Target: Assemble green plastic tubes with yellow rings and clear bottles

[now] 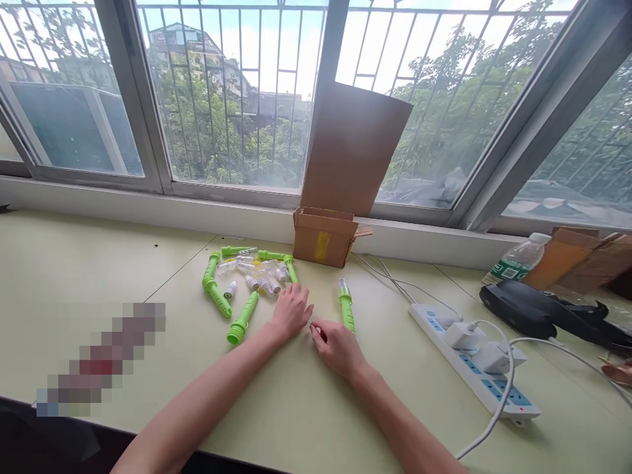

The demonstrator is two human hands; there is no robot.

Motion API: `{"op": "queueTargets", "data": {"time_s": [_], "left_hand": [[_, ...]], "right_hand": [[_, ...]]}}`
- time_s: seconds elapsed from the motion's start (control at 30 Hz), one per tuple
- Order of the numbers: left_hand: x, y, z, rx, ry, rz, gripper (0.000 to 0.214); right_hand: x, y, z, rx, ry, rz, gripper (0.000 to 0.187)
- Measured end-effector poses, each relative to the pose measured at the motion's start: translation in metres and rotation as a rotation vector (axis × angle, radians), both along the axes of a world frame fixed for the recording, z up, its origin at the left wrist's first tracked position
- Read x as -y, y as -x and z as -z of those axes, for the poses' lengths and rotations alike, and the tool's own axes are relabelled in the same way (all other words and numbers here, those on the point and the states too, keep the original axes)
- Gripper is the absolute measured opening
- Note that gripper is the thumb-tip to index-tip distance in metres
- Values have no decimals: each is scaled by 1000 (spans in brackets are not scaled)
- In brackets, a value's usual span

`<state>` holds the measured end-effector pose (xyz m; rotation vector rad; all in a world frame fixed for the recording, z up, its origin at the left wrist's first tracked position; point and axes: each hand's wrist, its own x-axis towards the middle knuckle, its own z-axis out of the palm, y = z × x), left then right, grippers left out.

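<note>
Clear-tipped green tube [347, 311], just beyond curled right grip [340, 347]; cannot tell if holding anything

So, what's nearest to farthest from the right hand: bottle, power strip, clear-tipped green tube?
Head view:
1. Clear-tipped green tube, just beyond the right hand
2. Power strip, to its right
3. Bottle, farther right, near the window

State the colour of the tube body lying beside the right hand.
Bright green; the tube body shows best in the head view.
</note>
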<state>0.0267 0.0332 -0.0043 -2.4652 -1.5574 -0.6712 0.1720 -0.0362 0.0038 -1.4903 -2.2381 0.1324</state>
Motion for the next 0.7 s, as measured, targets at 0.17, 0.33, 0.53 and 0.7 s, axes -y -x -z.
{"op": "queueTargets", "data": {"time_s": [0.17,0.33,0.53,0.7], "left_hand": [[-17,-3,9,59,19,-11,52],[-19,2,16,23,116,-3,52],[-13,4,13,-28,98,15,46],[-5,3,6,-98,50,52,38]], "right_hand": [[-1,0,0,11,7,-5,28],[0,1,-1,17,3,-12,27],[0,1,0,6,22,-4,25],[-1,1,-1,7,25,-4,25]]}}
